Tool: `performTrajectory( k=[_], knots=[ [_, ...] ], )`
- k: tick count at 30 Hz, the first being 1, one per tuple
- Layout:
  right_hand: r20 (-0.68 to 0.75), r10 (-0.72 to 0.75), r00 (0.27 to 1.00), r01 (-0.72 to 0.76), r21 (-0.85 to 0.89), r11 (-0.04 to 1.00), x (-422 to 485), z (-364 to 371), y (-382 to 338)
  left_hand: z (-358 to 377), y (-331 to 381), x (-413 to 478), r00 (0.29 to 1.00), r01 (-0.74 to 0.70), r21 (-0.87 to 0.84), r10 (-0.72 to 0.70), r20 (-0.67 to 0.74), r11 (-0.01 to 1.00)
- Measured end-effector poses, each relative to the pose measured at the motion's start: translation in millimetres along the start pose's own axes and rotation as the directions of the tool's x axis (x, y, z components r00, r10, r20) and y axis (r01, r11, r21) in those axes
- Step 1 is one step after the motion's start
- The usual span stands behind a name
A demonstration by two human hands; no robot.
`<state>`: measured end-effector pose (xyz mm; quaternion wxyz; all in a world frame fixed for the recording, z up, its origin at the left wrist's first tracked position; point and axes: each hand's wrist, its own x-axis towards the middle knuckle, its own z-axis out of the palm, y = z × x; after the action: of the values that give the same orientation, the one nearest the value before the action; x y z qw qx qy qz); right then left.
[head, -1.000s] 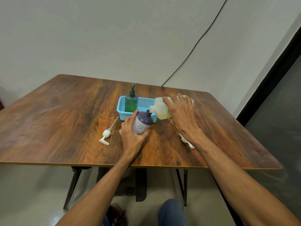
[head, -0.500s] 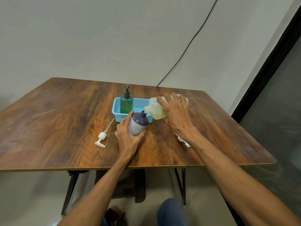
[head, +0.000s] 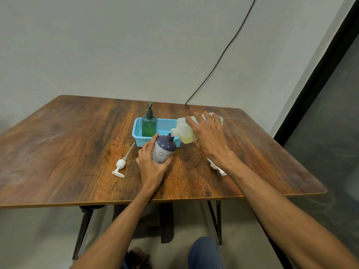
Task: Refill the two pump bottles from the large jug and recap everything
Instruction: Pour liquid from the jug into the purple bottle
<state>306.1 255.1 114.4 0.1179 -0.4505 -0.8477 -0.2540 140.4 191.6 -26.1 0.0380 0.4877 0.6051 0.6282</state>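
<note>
My left hand (head: 150,164) grips a purple-and-white pump bottle (head: 164,149) with its pump off, tilted toward the right. My right hand (head: 208,137) holds the large jug (head: 184,133) of yellowish liquid tipped on its side, its open spout just above the purple bottle's neck. A green pump bottle (head: 149,125) with its dark pump on stands upright in the blue basket (head: 138,133). The loose white pump head (head: 121,164) with its tube lies on the table left of my left hand.
A white object (head: 217,166) lies partly hidden under my right wrist. The wooden table (head: 58,152) has its front edge close to me. A black cable (head: 219,59) runs down the wall behind. A dark frame stands at the right.
The view has shifted slightly. The jug and the purple bottle stay in much the same tilted pose, spout near the neck.
</note>
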Motion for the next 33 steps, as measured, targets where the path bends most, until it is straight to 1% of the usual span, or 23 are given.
performTrajectory(
  k=[9, 14, 33],
  knots=[
    [0.019, -0.009, 1.0, 0.009, -0.006, 1.0, -0.8, -4.5, 0.3, -1.5, 0.6, -0.3, 1.0, 0.0, 0.001, 0.0, 0.006, 1.0],
    [-0.009, -0.014, 1.0, 0.014, -0.019, 1.0, 0.1, -3.0, 0.3, -1.1, -0.3, 1.2, 1.0, -0.005, 0.002, 0.005, 0.008, 1.0],
    [0.001, -0.018, 1.0, 0.018, -0.024, 1.0, 0.2, -5.3, -1.7, -1.6, -0.5, 0.1, 1.0, -0.004, -0.014, 0.004, 0.002, 1.0]
  ],
)
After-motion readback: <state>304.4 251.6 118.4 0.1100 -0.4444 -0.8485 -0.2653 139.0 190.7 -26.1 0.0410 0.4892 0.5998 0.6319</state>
